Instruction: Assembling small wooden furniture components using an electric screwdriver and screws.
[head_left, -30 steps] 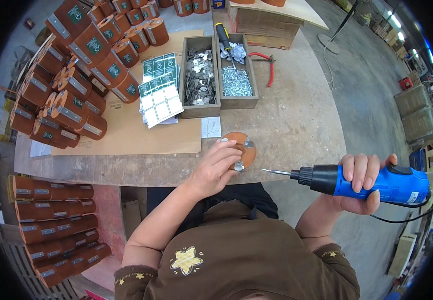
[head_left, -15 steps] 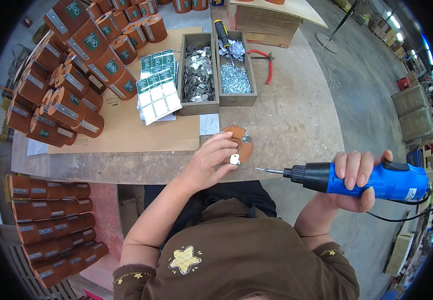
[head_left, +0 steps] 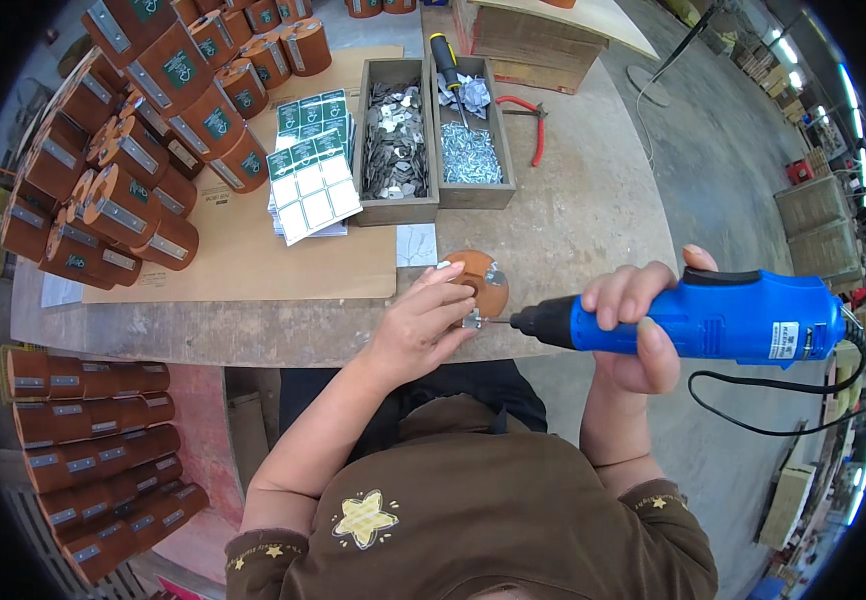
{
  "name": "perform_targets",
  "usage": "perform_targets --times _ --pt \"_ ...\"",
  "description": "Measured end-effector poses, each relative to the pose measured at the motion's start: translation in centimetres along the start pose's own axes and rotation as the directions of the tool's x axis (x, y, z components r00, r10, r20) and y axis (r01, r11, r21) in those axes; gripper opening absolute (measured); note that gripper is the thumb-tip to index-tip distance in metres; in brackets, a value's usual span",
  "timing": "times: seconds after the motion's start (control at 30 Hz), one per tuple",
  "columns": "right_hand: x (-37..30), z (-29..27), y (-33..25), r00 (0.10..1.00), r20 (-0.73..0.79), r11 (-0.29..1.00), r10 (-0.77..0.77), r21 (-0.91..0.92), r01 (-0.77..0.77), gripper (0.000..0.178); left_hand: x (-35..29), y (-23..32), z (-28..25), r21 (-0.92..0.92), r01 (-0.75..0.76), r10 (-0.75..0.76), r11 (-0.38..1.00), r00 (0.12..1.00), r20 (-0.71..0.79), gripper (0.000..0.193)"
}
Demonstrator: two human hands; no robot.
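My left hand is closed around a reddish-brown round piece near the table's front edge. Beside its thumb, a small metal plate sits at the piece's lower side; another metal bit shows at its upper right. In my right hand is a blue corded electric screwdriver, held level and pointing left. Its thin bit reaches the small plate; whether a screw sits on the tip is too small to tell.
Farther back, wooden boxes hold metal plates and screws, with a yellow-black screwdriver. Red-handled pliers lie to the right. Label sheets lie on cardboard. Brown cylinders are stacked left, more below.
My right hand has brought the electric screwdriver left and slightly up, so its bit now meets the small plate. My left hand keeps its hold on the round piece.
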State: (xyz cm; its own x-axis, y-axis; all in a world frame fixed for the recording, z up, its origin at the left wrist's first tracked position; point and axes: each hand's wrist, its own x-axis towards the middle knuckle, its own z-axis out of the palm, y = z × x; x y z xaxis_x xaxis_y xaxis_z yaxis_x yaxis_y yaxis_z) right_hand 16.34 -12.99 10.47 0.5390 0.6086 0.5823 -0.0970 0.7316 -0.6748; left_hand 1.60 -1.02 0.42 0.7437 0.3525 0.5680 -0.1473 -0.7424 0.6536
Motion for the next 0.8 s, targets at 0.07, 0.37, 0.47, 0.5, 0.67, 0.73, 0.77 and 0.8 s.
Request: perform_targets --times 0.07,0.37,0.47,0.5,0.67,0.73,0.77,0.8 --pt "0.2 0.3 0.5 0.999 0.041 0.997 0.005 -0.076 -0.001 0.063 0.0 -0.1 0.0 -0.018 0.003 -0.003 1.0 1.0 -0.004 0.03" --pt "1.1 1.1 1.6 0.993 0.117 0.987 0.036 -0.157 -0.017 0.062 -0.1 -0.1 0.0 -0.057 0.03 -0.031 0.998 0.999 -0.018 0.029" --pt "1.2 1.5 1.6 0.99 0.131 0.974 0.056 -0.223 -0.025 0.062 0.0 -0.1 -0.1 -0.072 0.031 -0.033 0.997 0.999 -0.024 0.029" --pt "1.3 1.7 1.6 0.989 0.132 0.96 0.073 -0.278 -0.034 0.062 0.0 -0.1 -0.1 -0.079 0.03 -0.033 0.996 0.999 -0.028 0.029" --pt "1.4 2.5 1.6 0.976 0.184 0.958 0.118 -0.28 -0.063 0.06 -0.1 -0.1 -0.2 -0.065 0.021 -0.023 0.998 0.999 -0.032 0.029" --pt "1.5 2.8 1.6 0.97 0.208 0.955 0.123 -0.29 -0.058 0.06 -0.2 -0.1 -0.2 -0.069 0.018 -0.02 0.997 0.999 -0.036 0.029" --pt "1.5 3.0 1.6 0.967 0.217 0.951 0.134 -0.301 -0.065 0.06 -0.2 -0.1 -0.2 -0.076 0.021 -0.024 0.997 0.999 -0.034 0.029" --pt "1.6 3.2 1.6 0.963 0.226 0.947 0.146 -0.312 -0.071 0.06 -0.2 -0.1 -0.3 -0.082 0.025 -0.028 0.996 0.999 -0.032 0.029"
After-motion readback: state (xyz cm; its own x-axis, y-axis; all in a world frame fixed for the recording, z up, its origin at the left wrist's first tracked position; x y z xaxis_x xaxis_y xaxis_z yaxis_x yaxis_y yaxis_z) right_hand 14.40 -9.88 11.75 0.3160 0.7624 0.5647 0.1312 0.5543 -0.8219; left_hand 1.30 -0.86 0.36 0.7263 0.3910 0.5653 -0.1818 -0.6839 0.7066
